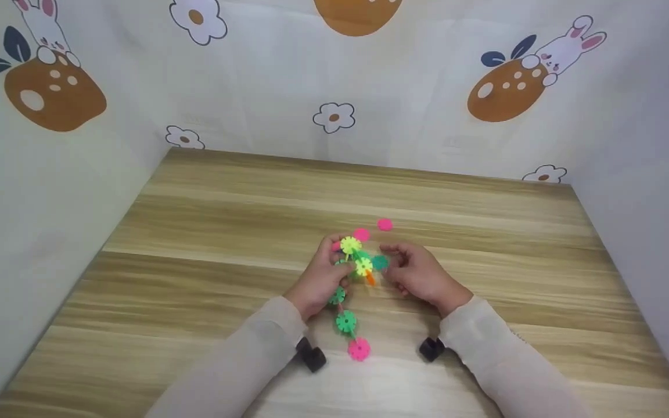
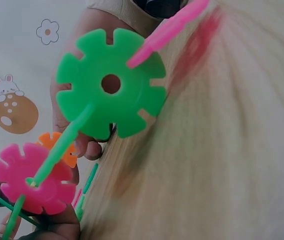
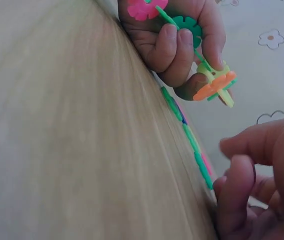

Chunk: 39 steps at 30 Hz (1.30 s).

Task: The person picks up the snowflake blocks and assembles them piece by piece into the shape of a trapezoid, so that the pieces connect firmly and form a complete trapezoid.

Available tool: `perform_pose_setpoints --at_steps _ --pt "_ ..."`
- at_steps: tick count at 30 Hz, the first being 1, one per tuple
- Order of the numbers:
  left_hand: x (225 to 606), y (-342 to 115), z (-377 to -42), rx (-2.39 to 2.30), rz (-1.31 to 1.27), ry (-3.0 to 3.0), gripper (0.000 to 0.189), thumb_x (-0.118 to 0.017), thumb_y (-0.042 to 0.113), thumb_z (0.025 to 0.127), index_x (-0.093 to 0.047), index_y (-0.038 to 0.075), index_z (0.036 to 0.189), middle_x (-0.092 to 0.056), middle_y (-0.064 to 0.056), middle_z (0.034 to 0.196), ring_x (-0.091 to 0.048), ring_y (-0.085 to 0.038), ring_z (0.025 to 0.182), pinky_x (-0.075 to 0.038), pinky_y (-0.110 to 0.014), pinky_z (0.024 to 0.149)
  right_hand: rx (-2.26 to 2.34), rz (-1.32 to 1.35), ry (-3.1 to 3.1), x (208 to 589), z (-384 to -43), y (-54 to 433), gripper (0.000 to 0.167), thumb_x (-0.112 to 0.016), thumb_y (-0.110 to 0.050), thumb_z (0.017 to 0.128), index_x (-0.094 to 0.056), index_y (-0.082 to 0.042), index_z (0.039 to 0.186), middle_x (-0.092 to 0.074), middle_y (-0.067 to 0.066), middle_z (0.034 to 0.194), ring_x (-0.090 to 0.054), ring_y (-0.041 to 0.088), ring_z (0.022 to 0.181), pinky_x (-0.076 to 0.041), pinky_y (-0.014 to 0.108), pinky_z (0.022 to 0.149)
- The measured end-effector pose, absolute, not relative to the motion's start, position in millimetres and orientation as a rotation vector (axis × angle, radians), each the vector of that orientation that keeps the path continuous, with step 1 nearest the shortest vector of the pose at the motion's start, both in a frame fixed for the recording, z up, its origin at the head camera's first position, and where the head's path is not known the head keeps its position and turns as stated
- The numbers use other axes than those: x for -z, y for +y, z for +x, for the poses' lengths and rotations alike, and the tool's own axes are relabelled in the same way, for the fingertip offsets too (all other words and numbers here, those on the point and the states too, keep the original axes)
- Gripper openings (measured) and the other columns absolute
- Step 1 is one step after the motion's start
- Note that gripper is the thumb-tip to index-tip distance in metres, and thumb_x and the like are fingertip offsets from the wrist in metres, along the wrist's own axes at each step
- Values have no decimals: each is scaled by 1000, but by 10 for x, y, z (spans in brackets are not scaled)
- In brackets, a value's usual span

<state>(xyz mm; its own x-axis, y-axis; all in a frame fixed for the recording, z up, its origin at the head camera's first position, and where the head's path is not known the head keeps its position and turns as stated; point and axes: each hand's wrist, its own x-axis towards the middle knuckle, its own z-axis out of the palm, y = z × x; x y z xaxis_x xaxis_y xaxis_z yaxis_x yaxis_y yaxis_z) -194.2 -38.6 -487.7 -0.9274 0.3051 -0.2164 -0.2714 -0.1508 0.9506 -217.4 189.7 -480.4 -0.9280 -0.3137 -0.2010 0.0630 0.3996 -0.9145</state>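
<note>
My left hand [image 1: 318, 280] holds a chain of slotted plastic snowflake discs. Its lower end, a green disc [image 1: 346, 321] and a pink disc [image 1: 359, 349], hangs toward me. Around the fingertips are a yellow disc [image 1: 363, 266] and an orange disc [image 1: 370, 278]; the right wrist view shows this orange disc [image 3: 214, 86] slotted across others. A large green disc [image 2: 94, 55] of the chain fills the left wrist view's upper part. My right hand [image 1: 423, 276] is just right of the chain, fingers loosely bent; between these fingers [image 3: 239, 185] the right wrist view shows nothing held.
Loose pink discs [image 1: 385, 224] lie on the wooden table [image 1: 224, 220] beyond the hands. Several flat discs, among them a green disc [image 3: 189, 132], line the table behind the work in the right wrist view. Patterned cloth [image 1: 265, 75] surrounds the table's back and sides.
</note>
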Motion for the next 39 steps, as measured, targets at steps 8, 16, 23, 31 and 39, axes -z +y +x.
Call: perform_pose_setpoints --at_steps 8,16,23,31,39 --pt "4869 -388 -1944 -2121 14 1744 57 -55 4 102 -35 26 151 -50 -6 101 -47 -14 59 -43 -25 42 1286 -349 2458 4764 -2152 1898 28 -74 -1 88 -73 -5 116 -62 4 84 -57 14 66 -51 26 60" --pt "4894 -384 -1956 -2145 24 1756 57 -55 2 101 -35 22 151 -54 -6 110 -47 -13 64 -45 -23 48 1331 -443 2359 4793 -2150 1911 21 -74 2 84 -67 -7 101 -63 5 88 -57 15 67 -51 26 57" --pt "4900 -387 -1950 -2150 38 1770 53 -52 2 103 -34 21 149 -54 -10 122 -46 -14 68 -46 -23 55 1491 -482 2077 4806 -2152 1953 21 -70 3 90 -56 2 105 -63 2 77 -63 14 62 -56 25 55" --pt "4877 -379 -1944 -2156 33 1761 51 -51 3 105 -34 22 149 -54 -11 124 -48 -13 68 -48 -23 55 1531 -493 1933 4795 -2139 1951 33 -70 0 94 -46 2 116 -66 4 80 -67 14 62 -59 27 55" --pt "4876 -395 -1948 -2128 47 1796 53 -52 4 104 -34 23 151 -55 -12 124 -50 -14 68 -48 -24 57 1571 -479 1891 4791 -2135 1959 29 -67 1 96 -48 -1 118 -65 3 79 -67 14 62 -61 29 57"
